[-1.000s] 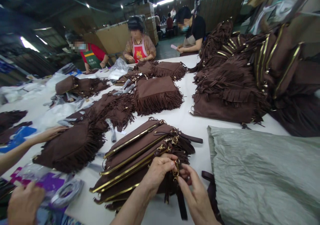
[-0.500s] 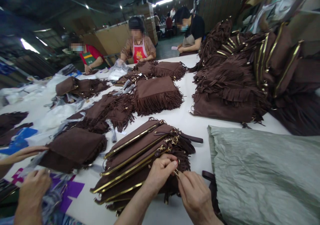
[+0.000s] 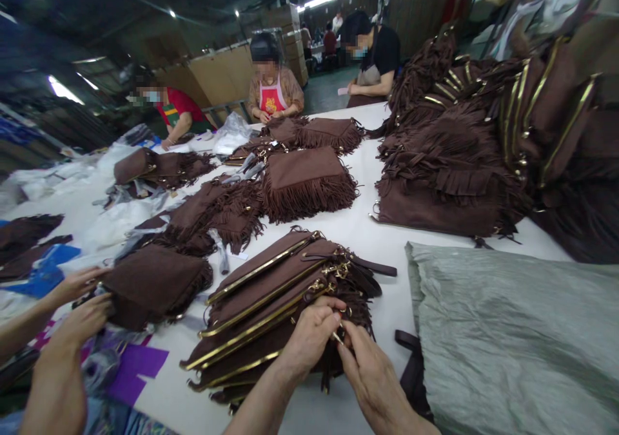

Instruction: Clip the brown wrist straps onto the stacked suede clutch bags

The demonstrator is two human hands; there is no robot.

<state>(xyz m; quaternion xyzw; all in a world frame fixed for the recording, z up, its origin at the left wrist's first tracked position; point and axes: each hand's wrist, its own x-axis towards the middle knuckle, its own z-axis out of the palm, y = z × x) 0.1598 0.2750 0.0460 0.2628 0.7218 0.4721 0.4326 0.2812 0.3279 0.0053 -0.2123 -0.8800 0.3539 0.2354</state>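
Together, left hand (image 3: 312, 333) and right hand (image 3: 368, 374) angled inward, fingers (image 3: 333, 323) pinched around small gold hardware (image 3: 337, 338).

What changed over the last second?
Right hand: spread fingers closed to a pinch at the gold fitting; strap hanging there is out of sight. At left, co-worker's lower hand moved up and away from the camera, to the fringed bag. Unchanged: left hand pinching, bag stack, grey-green sheet.

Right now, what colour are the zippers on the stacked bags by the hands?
The zippers are shiny gold, seen best in the head view.
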